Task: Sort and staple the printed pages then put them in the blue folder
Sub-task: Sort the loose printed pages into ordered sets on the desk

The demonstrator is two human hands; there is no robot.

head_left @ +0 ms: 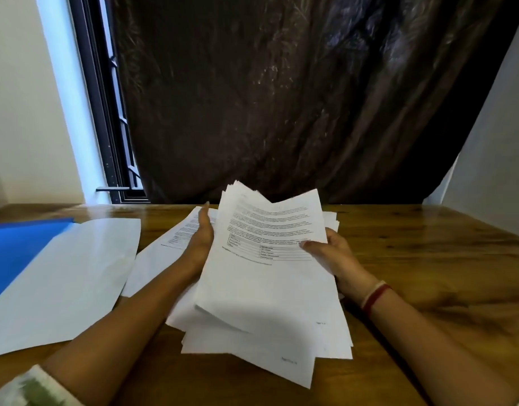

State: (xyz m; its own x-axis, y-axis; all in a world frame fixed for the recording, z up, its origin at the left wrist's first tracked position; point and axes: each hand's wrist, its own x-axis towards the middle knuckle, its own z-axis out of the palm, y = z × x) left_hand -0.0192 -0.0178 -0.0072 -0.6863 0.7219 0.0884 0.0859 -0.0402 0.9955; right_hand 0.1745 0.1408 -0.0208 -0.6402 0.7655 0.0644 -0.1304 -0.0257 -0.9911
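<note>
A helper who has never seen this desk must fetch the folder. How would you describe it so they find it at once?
Start at the wooden table in front of the dark curtain and go to its left side, below the window. The blue folder lies flat there, beside a large glossy white sheet. It is the only blue thing among the white printed pages.

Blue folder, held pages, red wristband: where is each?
blue folder (18, 250): head view, its blue face.
held pages (267, 288): head view, top sheet's blank lower half.
red wristband (376, 295): head view, middle of the band.
</note>
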